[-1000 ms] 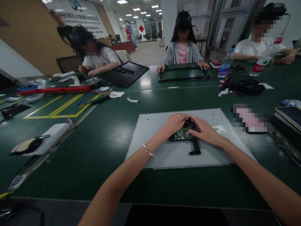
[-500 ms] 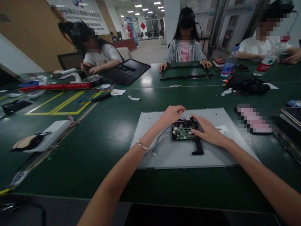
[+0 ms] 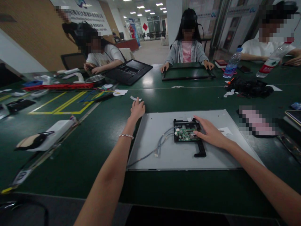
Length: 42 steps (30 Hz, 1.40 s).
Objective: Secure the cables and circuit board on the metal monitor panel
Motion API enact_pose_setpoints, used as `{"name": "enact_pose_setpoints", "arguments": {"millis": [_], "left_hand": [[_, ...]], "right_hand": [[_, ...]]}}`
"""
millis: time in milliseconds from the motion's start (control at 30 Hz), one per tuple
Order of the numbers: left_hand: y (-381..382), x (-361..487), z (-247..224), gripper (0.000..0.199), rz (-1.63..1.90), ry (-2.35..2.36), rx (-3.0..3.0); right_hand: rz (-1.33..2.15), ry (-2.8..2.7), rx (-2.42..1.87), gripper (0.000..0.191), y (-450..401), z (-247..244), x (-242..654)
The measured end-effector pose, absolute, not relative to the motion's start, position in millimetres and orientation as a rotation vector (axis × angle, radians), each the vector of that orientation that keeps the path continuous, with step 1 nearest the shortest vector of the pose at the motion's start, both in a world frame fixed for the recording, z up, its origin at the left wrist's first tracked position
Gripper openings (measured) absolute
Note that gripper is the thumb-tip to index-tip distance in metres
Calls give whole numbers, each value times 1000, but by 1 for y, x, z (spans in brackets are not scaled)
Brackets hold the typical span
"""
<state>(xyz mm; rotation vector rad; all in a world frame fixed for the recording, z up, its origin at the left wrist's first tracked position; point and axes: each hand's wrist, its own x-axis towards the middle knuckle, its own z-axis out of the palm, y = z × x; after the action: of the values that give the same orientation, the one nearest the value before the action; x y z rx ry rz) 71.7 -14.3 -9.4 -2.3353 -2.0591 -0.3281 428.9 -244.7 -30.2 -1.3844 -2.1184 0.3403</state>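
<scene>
A large grey panel (image 3: 145,138) lies flat on the green table. On it sits a black bracket (image 3: 200,149) with a green circuit board (image 3: 185,134) and grey cables (image 3: 160,142) running to the left. My right hand (image 3: 210,133) rests at the bracket's right side, thumb and fingers apart, thumb over the board's edge. Beyond the panel's upper left corner, my left hand (image 3: 137,110) reaches to a small white paper strip (image 3: 134,98); its fingertips are at the strip, and whether they grip it is unclear.
Across the table (image 3: 98,179), people sit with a black frame (image 3: 188,78) and a black back cover (image 3: 129,70). A phone (image 3: 258,122) lies right of the panel, two bottles (image 3: 231,65) farther back. A white power strip (image 3: 55,131) is at left.
My left hand has moved from the top of the bracket leftward and away to the paper strip. My right hand stays at the bracket. The view has shifted slightly.
</scene>
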Motion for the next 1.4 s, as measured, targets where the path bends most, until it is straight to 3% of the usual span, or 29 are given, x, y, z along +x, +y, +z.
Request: {"name": "enact_pose_setpoints", "arguments": {"millis": [300,533,700,967,1167,1400], "left_hand": [[18,72,-25,54,-281,-2066,-2298],[8,75,-17,52,-596,-1996,-2310],[-29,86,8,40,-866,-1688,-2378],[-147,119,38,29,-790,-1317,-2791],[-191,134,35,56,-615,-1103,-2929],[-201,128,39,66,-687,-933,-2932]], "right_hand": [[359,-2108,-1396,71,-243,-31,428],[346,-2110,-1392,73,-243,-31,430],[350,-2104,-1386,72,-243,-32,431],[299,-2135,-1346,69,-251,-22,427],[192,-2082,-1321,68,-257,-10,412],[164,-2110,-1164,51,-247,16,361]]}}
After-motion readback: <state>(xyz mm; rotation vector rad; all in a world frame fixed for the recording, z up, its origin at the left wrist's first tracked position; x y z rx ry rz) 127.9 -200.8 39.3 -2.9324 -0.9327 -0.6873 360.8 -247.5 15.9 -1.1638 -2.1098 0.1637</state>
